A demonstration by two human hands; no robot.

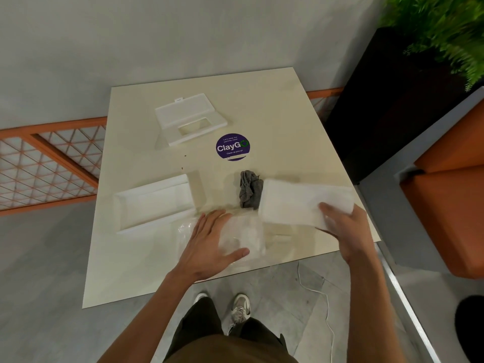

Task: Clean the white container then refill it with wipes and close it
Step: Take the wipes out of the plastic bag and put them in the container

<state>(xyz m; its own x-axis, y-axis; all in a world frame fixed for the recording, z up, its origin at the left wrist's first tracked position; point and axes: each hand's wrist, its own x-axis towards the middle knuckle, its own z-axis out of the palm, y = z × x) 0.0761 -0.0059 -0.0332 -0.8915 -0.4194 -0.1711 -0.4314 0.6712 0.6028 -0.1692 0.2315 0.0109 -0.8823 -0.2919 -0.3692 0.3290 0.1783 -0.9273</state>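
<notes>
The open white container [154,203] lies empty on the left of the cream table [275,113]. Its white lid [190,119], with a rectangular opening, lies further back. My right hand [345,226] grips a white stack of wipes [301,203] by its near right corner, at the table's right edge. My left hand [209,244] rests with fingers spread on a crumpled clear plastic wrapper [248,237] near the front edge. A crumpled grey cloth [248,192] lies just left of the wipes.
A round purple sticker [232,147] is stuck at the table's middle. A black planter [387,100] with green leaves stands at the right, beside an orange seat [450,200]. An orange mesh rail [49,163] runs along the left. A white cable [324,297] lies on the floor.
</notes>
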